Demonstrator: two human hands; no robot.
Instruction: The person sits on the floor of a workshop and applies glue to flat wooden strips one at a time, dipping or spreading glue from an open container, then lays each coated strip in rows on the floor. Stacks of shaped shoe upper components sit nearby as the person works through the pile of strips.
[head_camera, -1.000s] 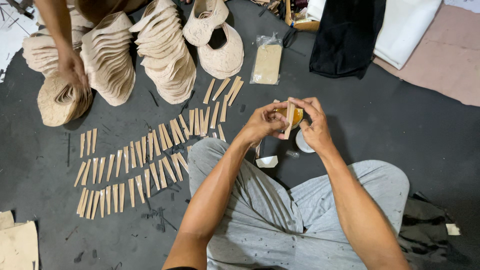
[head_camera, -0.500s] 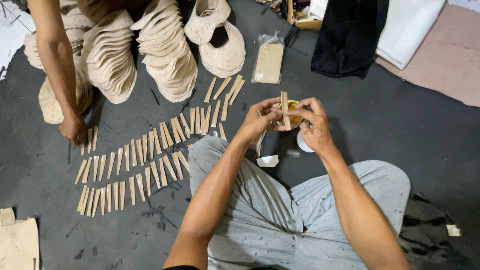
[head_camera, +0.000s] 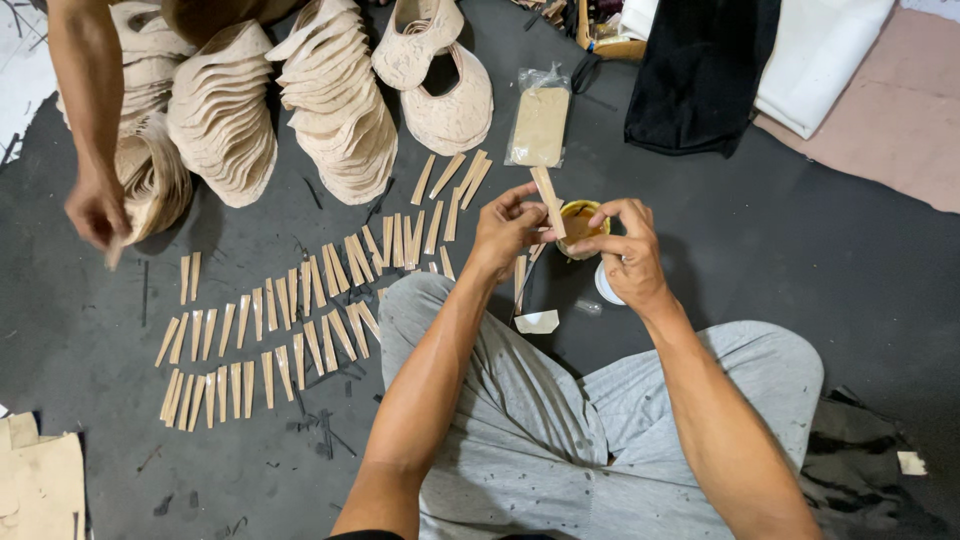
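My left hand (head_camera: 505, 232) pinches a thin tan strip (head_camera: 547, 200) near its low end, so the strip stands up and leans a little away from me. My right hand (head_camera: 625, 255) is curled close beside it, with the fingertips (head_camera: 598, 222) bent over a small round pot of yellow glue (head_camera: 578, 222). I cannot tell if the right hand holds a brush or just touches the pot. The pot sits right between my two hands, on the dark floor (head_camera: 820, 270) in front of my crossed legs in grey trousers (head_camera: 560, 420).

A moment ago the strip was tucked lower between my hands. Now it is lifted higher and stands clear above the pot. I think this means the glue step on this strip is in hand.

Just under my left hand lie one more strip and a small white scrap (head_camera: 538, 322). To the left of my left hand, many strips lie in neat rows (head_camera: 270, 340) on the floor. Past my hands, further from me, a clear bag of tan pieces (head_camera: 540, 125) lies flat, and beyond that are stacks of curved tan shoe pieces (head_camera: 335, 110).

Far to the left, another person's hand (head_camera: 95, 210) hangs over the rows. It was down near the floor a moment ago, and now it is raised and seems to pinch something small.
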